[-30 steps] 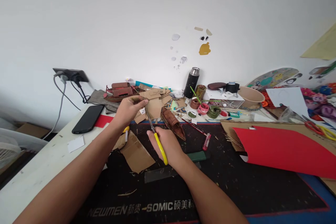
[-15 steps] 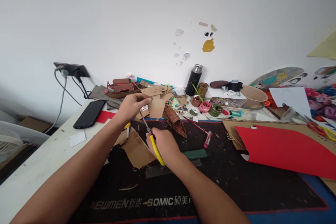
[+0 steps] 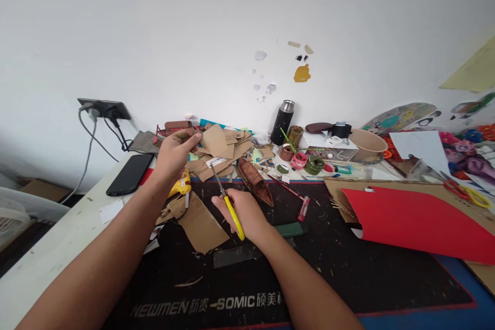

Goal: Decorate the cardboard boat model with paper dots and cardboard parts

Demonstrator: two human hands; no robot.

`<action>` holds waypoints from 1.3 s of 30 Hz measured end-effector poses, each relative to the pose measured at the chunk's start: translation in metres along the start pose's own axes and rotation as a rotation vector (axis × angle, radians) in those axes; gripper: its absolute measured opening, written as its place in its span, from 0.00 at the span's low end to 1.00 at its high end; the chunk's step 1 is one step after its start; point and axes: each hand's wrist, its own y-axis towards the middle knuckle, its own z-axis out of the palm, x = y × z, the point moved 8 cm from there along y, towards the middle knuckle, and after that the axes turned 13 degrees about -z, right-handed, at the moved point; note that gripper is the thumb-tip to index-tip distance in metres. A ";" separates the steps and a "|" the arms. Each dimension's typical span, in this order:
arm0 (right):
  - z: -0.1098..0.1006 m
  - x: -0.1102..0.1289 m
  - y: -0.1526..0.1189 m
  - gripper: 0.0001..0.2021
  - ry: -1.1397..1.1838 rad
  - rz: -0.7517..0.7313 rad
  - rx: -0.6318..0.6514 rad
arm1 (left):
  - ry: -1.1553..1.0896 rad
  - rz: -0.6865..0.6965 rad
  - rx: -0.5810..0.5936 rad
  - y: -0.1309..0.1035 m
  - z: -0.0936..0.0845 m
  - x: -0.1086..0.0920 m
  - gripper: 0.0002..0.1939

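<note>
My left hand (image 3: 176, 152) is raised over the left side of the desk. Its thumb and fingertips pinch a small light-brown cardboard piece (image 3: 215, 140). Yellow-handled scissors (image 3: 233, 216) are in my right hand (image 3: 247, 214), their blades pointing up and left, apart from the cardboard piece. Behind them lies a pile of cardboard scraps (image 3: 242, 147). A small brown model boat (image 3: 254, 178) rests just beyond my right hand. Under my left wrist sits a yellow glue gun (image 3: 181, 185), beside a larger cardboard sheet (image 3: 203, 224) on the dark mat (image 3: 328, 273).
A phone (image 3: 129, 174) lies at the left. Along the wall stand a black flask (image 3: 283, 122), a green paint jar (image 3: 314, 165) and a beige bowl (image 3: 369, 145). Red paper (image 3: 417, 221) covers the right side, and a red-handled knife (image 3: 303, 208) lies mid-mat.
My left hand has moved slightly left, and the cardboard piece in it is now tilted up and shows its face. The scissors have come away from it. The view has shifted a little.
</note>
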 end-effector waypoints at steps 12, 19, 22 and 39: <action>0.009 -0.002 0.010 0.24 0.026 0.082 0.116 | 0.001 0.029 0.100 -0.009 0.003 -0.016 0.17; 0.004 0.034 0.013 0.19 -0.520 -0.033 0.219 | 0.063 0.036 0.184 -0.016 0.012 -0.022 0.19; 0.007 0.047 0.010 0.19 -0.600 -0.065 0.297 | 0.098 0.046 0.209 -0.016 0.016 -0.020 0.20; -0.071 0.008 -0.012 0.28 0.426 0.003 -0.194 | 0.402 0.091 0.456 -0.037 0.054 -0.010 0.19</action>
